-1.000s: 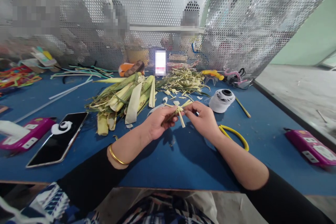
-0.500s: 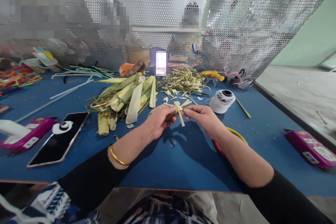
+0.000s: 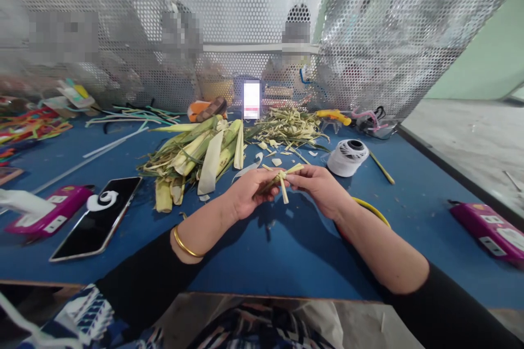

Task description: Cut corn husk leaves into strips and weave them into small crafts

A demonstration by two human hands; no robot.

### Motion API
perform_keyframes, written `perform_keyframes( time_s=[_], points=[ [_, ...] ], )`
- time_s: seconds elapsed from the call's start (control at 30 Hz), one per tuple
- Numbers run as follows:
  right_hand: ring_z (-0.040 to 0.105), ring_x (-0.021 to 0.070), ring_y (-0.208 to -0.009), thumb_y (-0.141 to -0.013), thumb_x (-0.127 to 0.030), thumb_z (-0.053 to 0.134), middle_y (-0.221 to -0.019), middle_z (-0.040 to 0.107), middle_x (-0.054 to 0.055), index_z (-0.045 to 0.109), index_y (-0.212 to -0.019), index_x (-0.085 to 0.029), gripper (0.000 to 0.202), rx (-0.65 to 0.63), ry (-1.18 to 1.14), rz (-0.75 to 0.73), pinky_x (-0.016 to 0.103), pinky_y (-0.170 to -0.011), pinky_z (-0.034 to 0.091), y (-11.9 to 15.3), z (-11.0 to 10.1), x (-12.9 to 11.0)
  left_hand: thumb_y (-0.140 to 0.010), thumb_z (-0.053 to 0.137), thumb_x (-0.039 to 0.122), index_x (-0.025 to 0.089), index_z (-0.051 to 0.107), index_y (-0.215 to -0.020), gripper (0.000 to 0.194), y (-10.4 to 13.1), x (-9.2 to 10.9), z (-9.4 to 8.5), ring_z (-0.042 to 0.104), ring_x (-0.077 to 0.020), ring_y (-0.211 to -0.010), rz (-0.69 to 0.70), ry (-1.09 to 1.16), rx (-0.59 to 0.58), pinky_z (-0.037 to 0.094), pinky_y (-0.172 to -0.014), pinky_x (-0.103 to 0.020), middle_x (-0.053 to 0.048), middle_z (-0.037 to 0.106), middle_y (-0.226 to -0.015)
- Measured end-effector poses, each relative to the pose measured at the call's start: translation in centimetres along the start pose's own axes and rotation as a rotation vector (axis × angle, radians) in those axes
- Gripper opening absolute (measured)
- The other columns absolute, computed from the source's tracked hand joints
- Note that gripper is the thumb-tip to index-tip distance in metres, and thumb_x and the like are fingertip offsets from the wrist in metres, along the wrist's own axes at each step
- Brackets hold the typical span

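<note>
Between my two hands, above the blue table, is a small woven piece of pale husk strips (image 3: pixel 282 175), with loose strip ends sticking out to several sides. My left hand (image 3: pixel 250 193) grips it from the left, thumb on top and fingers curled below. The thumb and forefinger of my right hand (image 3: pixel 317 182) pinch its right side. A pile of corn husks (image 3: pixel 196 158) lies to the left beyond my left hand. Behind my hands is a heap of shredded husk strips (image 3: pixel 289 125), with small scraps (image 3: pixel 277 162) scattered before it.
A white thread spool (image 3: pixel 346 161) stands beyond my right hand. Under my right forearm lies a yellow and red ring (image 3: pixel 374 208). At left are a phone (image 3: pixel 98 223) and a purple power strip (image 3: pixel 61 210); another power strip (image 3: pixel 489 229) is at right. A perforated metal screen (image 3: pixel 254 5) rises behind.
The woven piece has turned slightly between my fingers, and one strip end now points up to the right. Both hands stay in nearly the same place. The view has shifted a little.
</note>
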State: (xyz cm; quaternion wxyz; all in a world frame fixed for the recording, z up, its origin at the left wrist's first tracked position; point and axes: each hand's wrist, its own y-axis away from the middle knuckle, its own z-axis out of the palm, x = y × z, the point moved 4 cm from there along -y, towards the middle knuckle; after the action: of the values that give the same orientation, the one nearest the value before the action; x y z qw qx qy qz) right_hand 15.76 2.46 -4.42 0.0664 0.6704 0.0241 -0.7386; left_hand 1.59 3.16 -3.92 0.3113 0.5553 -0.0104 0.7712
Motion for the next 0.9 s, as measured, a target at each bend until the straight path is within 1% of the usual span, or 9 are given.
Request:
perform_keyframes(
  time_s=[0.13, 0.23, 0.33, 0.43, 0.57, 0.73, 0.8, 0.9],
  points=[
    [0.056, 0.0110, -0.065, -0.062, -0.035, 0.079, -0.070, 0.068, 0.000, 0.070, -0.069, -0.018, 0.020, -0.039, 0.024, -0.016, 0.028, -0.069, 0.044, 0.1, 0.2, -0.5, -0.074, 0.071, 0.032, 0.013, 0.068, -0.074, 0.019, -0.2, -0.1, -0.2, 0.046, -0.0052, -0.052, 0.030, -0.048, 0.008, 0.034, -0.048, -0.017, -0.002, 0.062, -0.068],
    [0.060, 0.0115, -0.069, -0.062, -0.035, 0.078, -0.071, 0.069, 0.000, 0.068, -0.072, -0.017, 0.022, -0.071, 0.018, 0.031, 0.028, -0.074, 0.047, 0.2, 0.2, -0.5, -0.068, 0.075, 0.030, 0.013, 0.067, -0.070, 0.019, -0.3, -0.2, -0.5, 0.045, -0.0051, -0.052, 0.041, -0.089, 0.028, 0.034, -0.049, -0.018, -0.001, 0.062, -0.066],
    [0.062, 0.0114, -0.067, -0.062, -0.034, 0.078, -0.073, 0.070, 0.001, 0.066, -0.075, -0.017, 0.025, -0.076, 0.011, 0.051, 0.029, -0.073, 0.049, 0.3, 0.1, -0.5, -0.066, 0.074, 0.029, 0.014, 0.068, -0.071, 0.017, -0.4, -0.3, -0.7, 0.047, -0.0060, -0.055, 0.015, -0.072, 0.059, 0.036, -0.053, -0.019, -0.001, 0.064, -0.069],
    [0.063, 0.0103, -0.062, -0.061, -0.030, 0.078, -0.074, 0.070, -0.001, 0.062, -0.076, -0.018, 0.025, -0.039, 0.001, 0.038, 0.028, -0.068, 0.050, 0.2, -0.2, -0.5, -0.065, 0.072, 0.028, 0.015, 0.068, -0.071, 0.016, -0.3, -0.3, -0.9, 0.049, -0.0074, -0.057, 0.006, -0.058, 0.114, 0.037, -0.055, -0.020, -0.001, 0.064, -0.069],
    [0.064, 0.0114, -0.060, -0.059, -0.026, 0.077, -0.070, 0.069, -0.002, 0.061, -0.080, -0.018, 0.027, 0.030, 0.000, -0.018, 0.028, -0.066, 0.051, 0.1, -0.4, -0.6, -0.062, 0.072, 0.029, 0.015, 0.067, -0.070, 0.016, -0.2, -0.1, -0.7, 0.049, -0.0084, -0.055, 0.048, -0.142, 0.154, 0.036, -0.055, -0.021, -0.001, 0.064, -0.063],
    [0.064, 0.0121, -0.059, -0.059, -0.027, 0.076, -0.067, 0.068, -0.002, 0.062, -0.080, -0.017, 0.027, 0.064, 0.007, -0.059, 0.029, -0.066, 0.052, 0.0, -0.4, -0.7, -0.061, 0.072, 0.033, 0.016, 0.066, -0.065, 0.018, -0.1, 0.2, -0.6, 0.047, -0.0097, -0.055, 0.142, -0.267, 0.181, 0.034, -0.055, -0.023, -0.002, 0.062, -0.061],
    [0.064, 0.0118, -0.060, -0.059, -0.029, 0.077, -0.069, 0.069, -0.001, 0.063, -0.080, -0.017, 0.028, 0.084, -0.027, -0.071, 0.029, -0.068, 0.052, 0.0, -0.5, -0.7, -0.061, 0.071, 0.033, 0.016, 0.065, -0.063, 0.017, -0.1, 0.2, -0.6, 0.047, -0.0103, -0.056, 0.174, -0.287, 0.199, 0.034, -0.055, -0.024, -0.002, 0.062, -0.059],
    [0.062, 0.0093, -0.059, -0.061, -0.033, 0.077, -0.078, 0.069, -0.001, 0.066, -0.086, -0.018, 0.031, 0.164, -0.056, -0.081, 0.028, -0.069, 0.051, 0.0, -1.1, -1.0, -0.061, 0.069, 0.033, 0.017, 0.066, -0.064, 0.017, -0.2, 0.3, -0.7, 0.047, -0.0106, -0.056, 0.205, -0.283, 0.238, 0.034, -0.057, -0.025, -0.002, 0.062, -0.060]
  ],
)
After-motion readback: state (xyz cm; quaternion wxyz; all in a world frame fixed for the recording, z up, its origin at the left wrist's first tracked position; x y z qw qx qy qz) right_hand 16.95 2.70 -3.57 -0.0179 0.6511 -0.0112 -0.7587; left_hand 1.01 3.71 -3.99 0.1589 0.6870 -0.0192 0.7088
